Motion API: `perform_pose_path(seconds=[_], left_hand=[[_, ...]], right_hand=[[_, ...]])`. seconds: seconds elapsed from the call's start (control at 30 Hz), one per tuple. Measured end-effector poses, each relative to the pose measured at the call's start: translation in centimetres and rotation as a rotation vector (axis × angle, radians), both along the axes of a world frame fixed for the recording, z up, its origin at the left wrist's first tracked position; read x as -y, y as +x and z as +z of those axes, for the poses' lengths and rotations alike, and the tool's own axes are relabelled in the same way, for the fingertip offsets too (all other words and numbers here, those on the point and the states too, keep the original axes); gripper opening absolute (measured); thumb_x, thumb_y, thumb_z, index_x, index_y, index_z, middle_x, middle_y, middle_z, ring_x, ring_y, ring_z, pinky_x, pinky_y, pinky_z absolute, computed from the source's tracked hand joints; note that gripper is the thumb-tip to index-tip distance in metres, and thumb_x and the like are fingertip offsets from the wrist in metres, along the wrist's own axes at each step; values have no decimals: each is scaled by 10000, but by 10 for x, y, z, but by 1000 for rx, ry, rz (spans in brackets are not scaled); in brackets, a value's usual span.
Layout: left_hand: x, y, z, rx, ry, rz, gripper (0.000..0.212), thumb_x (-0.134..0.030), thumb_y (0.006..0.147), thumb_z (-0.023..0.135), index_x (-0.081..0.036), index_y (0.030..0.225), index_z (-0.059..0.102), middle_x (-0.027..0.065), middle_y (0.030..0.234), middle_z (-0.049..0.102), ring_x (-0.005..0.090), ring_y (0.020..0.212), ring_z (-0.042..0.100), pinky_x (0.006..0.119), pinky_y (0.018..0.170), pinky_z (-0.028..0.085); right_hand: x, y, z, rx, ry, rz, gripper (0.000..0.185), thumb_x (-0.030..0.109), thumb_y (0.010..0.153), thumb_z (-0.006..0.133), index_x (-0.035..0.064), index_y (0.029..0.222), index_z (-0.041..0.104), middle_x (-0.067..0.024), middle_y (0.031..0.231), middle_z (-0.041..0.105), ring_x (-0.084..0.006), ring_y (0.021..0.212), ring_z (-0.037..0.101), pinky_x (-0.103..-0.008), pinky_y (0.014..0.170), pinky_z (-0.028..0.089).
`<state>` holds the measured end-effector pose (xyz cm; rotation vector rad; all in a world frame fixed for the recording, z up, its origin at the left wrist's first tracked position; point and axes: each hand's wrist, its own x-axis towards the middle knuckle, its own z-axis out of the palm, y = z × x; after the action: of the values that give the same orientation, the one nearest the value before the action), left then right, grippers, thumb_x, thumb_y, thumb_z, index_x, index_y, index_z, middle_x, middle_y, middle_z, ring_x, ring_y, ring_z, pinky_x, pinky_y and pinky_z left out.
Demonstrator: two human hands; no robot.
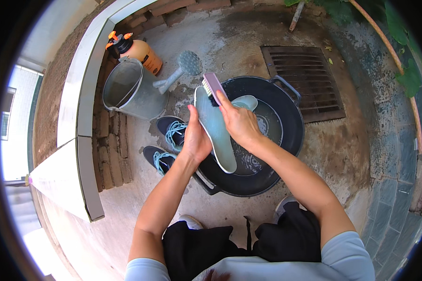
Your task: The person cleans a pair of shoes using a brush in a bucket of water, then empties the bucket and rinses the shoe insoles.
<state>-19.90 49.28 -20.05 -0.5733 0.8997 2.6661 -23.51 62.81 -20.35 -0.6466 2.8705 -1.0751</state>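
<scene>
A light blue shoe insole (216, 133) is held over the tub by my left hand (196, 139), which grips its left edge with the thumb up. My right hand (240, 123) holds a scrub brush with a pink back (214, 85), its bristles against the insole's upper part. Below is a round black tub (292, 123) with some water in it. A second light blue insole (247, 102) lies in the tub, partly hidden behind my right hand. Two dark shoes with light blue laces, one nearer the tub (172, 131) and one lower (158, 158), stand left of it.
A galvanized metal watering can (144, 95) stands left of the tub, with an orange pressure sprayer (144, 54) behind it. A rusty floor grate (304, 80) lies at the right. A low wall with a white tiled ledge (86, 91) runs along the left. Green leaves hang at the upper right.
</scene>
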Motion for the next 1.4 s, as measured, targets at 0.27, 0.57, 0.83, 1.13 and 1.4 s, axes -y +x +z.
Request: perform_pose_path(seconds=[0.27, 0.57, 0.83, 1.13, 1.4], left_hand=[[14, 1, 34, -125, -45, -32, 584, -529, 895, 357, -68, 1250, 408, 80, 1147, 529, 179, 1051, 511, 345, 906, 415], [79, -1, 44, -447, 221, 190, 708, -606, 868, 244, -117, 1378, 209, 77, 1328, 395, 330, 1182, 405, 487, 937, 393], [130, 15, 49, -489, 225, 480, 696, -577, 885, 264, -39, 1326, 291, 111, 1280, 430, 318, 1133, 455, 442, 924, 421], [158, 23, 46, -461, 210, 535, 672, -574, 882, 306, -30, 1274, 358, 103, 1217, 477, 288, 1050, 520, 403, 900, 446], [175, 31, 16, -531, 9, 554, 541, -421, 917, 393, -82, 1328, 295, 127, 1262, 458, 300, 1022, 553, 411, 834, 485]], right_hand=[[28, 12, 25, -37, -626, 8, 562, 123, 865, 499, 153, 1371, 256, -247, 984, 588, -395, 781, 604, -411, 617, 474], [46, 61, 64, -138, -13, 418, 507, 188, 868, 485, 188, 1348, 323, -160, 457, 516, -361, 405, 531, -481, 393, 400], [110, 58, 85, -61, 81, 495, 462, 191, 888, 449, 181, 1337, 343, -219, 526, 537, -389, 499, 561, -488, 472, 430], [162, 46, 85, -122, 161, 446, 464, 209, 888, 454, 221, 1339, 346, -246, 606, 561, -411, 562, 569, -495, 511, 427], [260, 60, 150, -28, -150, 692, 414, 213, 906, 416, 112, 1304, 362, -274, 842, 587, -421, 801, 585, -461, 658, 444]])
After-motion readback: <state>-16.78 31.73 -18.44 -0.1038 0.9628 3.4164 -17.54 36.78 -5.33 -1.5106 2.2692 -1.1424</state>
